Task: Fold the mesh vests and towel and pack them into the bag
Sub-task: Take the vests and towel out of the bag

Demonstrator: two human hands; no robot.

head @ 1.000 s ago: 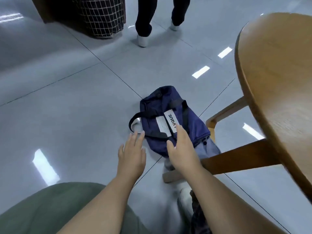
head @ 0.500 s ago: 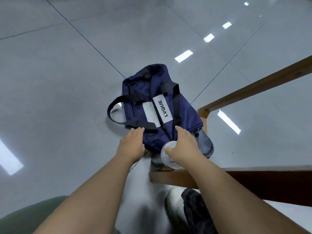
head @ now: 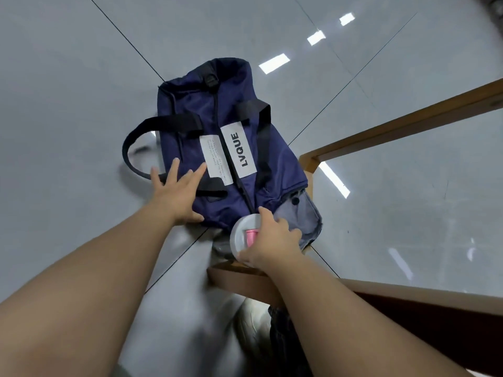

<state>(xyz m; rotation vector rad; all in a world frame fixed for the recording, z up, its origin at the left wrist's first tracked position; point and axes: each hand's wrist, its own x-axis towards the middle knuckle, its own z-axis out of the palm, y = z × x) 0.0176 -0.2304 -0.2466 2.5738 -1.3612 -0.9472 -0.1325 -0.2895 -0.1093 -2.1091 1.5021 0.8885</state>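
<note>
Hands (head: 177, 191) on floor-lying bag (head: 217, 148)

Indoor room, glossy grey tiled floor (head: 81, 77), wooden furniture frame (head: 394, 126), kind unclear

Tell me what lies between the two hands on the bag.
In the head view, only the bag's navy fabric and its dark zip line lie between the left hand and right hand, which holds a round lidded container.

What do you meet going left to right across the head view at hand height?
Black bag handle → left hand → navy LVQUE bag → right hand → wooden table leg
</note>
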